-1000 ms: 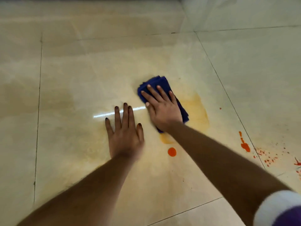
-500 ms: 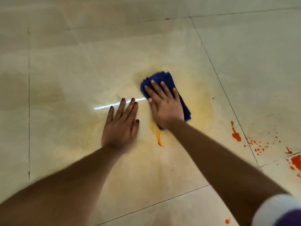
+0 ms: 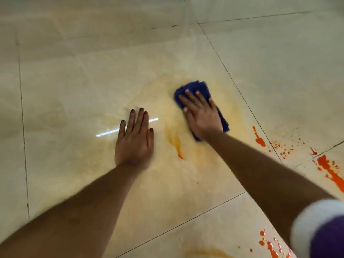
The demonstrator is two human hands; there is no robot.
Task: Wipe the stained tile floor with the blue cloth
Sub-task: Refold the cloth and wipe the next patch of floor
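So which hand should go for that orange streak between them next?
The right hand, most likely: it already presses the blue cloth, just beside the orange streak. The left hand lies flat on bare tile, without a cloth.

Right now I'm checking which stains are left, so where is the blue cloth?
In the head view the blue cloth lies right of centre on the tile floor, under the flat right hand, with a smeared orange streak just to its near left.

left hand flat, right hand pressing
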